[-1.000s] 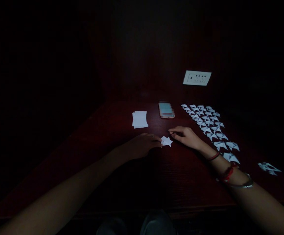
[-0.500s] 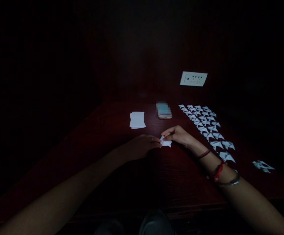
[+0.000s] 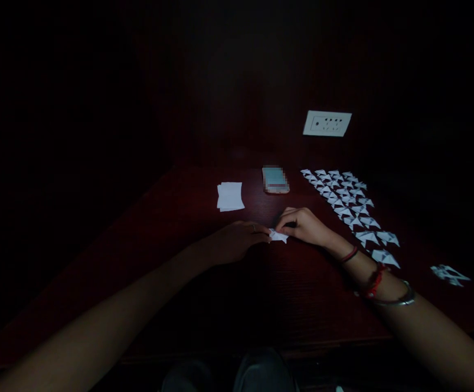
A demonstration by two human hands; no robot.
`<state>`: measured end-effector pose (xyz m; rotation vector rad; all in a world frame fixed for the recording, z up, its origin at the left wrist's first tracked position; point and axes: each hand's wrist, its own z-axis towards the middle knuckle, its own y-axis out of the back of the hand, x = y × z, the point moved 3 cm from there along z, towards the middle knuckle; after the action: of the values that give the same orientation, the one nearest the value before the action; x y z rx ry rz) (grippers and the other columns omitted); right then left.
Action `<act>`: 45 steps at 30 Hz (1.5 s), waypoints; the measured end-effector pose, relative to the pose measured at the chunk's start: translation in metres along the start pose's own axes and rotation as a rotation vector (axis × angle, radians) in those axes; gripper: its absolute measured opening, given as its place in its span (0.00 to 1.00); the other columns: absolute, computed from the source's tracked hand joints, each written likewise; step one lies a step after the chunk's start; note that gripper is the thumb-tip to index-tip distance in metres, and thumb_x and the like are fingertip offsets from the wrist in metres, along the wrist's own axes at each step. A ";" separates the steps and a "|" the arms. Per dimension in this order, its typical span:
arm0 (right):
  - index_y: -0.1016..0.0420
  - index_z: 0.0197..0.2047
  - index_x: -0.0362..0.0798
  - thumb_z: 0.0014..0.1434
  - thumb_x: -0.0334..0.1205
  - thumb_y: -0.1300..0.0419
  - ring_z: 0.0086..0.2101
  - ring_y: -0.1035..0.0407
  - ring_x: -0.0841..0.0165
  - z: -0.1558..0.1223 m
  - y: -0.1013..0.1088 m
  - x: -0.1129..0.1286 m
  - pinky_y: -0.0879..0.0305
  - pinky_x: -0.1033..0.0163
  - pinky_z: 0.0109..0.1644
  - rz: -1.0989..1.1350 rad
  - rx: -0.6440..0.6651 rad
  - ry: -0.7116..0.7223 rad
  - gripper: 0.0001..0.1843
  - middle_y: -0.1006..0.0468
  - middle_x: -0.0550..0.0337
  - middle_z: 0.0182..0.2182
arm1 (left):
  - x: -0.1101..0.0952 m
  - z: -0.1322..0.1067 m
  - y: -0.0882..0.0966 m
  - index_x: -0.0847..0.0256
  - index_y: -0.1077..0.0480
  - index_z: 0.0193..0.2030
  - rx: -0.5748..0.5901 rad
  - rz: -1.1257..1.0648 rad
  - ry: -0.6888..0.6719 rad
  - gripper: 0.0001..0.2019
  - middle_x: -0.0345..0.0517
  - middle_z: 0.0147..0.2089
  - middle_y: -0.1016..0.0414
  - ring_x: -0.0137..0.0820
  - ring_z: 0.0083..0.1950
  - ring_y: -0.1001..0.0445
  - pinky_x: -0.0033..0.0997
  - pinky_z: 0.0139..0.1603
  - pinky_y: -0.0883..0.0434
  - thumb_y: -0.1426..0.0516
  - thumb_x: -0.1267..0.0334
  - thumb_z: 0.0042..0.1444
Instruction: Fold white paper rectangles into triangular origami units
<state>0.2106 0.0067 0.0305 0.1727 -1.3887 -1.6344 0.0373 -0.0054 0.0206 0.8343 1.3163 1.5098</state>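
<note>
A small white piece of folded paper [image 3: 279, 237] lies on the dark red table between my hands. My left hand [image 3: 239, 241], with a ring on one finger, grips its left edge between the fingertips. From the upper right, my right hand [image 3: 304, 224] pinches the top of the paper between thumb and forefinger, covering part of the folds. Bracelets circle the right wrist. Beyond the left hand sits a short stack of white paper sheets [image 3: 231, 196]. Many folded white paper pieces [image 3: 345, 197] stand in slanting rows to the right.
A phone [image 3: 275, 179] with a blurred screen lies at the back of the table [image 3: 171, 218]. Near the right edge is a small cluster of folded white paper [image 3: 449, 275]. A white socket plate [image 3: 327, 123] is on the wall behind. The surroundings are very dark.
My right hand has shifted slightly right on the folded paper, and its fingers have curled in closer. The left hand stays at the paper's left edge. The view has tilted slightly.
</note>
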 end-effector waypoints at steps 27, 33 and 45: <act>0.27 0.37 0.46 0.51 0.27 0.49 0.34 0.33 0.72 -0.009 0.004 0.005 0.39 0.65 0.41 -0.075 0.103 0.050 0.13 0.26 0.59 0.34 | -0.007 0.006 -0.005 0.59 0.41 0.50 -0.036 0.025 0.062 0.19 0.44 0.54 0.39 0.32 0.52 0.40 0.35 0.50 0.43 0.53 0.77 0.51; 0.26 0.36 0.44 0.51 0.27 0.49 0.34 0.34 0.71 -0.011 0.003 0.009 0.39 0.66 0.41 -0.138 0.133 0.083 0.13 0.27 0.58 0.33 | -0.006 0.007 -0.004 0.56 0.45 0.54 -0.038 -0.015 0.088 0.20 0.41 0.54 0.39 0.31 0.51 0.39 0.35 0.50 0.44 0.53 0.74 0.54; 0.26 0.33 0.44 0.51 0.30 0.49 0.34 0.36 0.69 -0.010 0.006 0.014 0.41 0.62 0.42 -0.393 0.183 0.097 0.11 0.30 0.56 0.31 | -0.007 0.007 -0.005 0.58 0.44 0.53 -0.023 0.038 0.110 0.21 0.42 0.55 0.40 0.32 0.52 0.40 0.35 0.48 0.43 0.54 0.76 0.53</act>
<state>0.2123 -0.0091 0.0379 0.6591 -1.4939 -1.7828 0.0474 -0.0098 0.0178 0.7746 1.3668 1.6171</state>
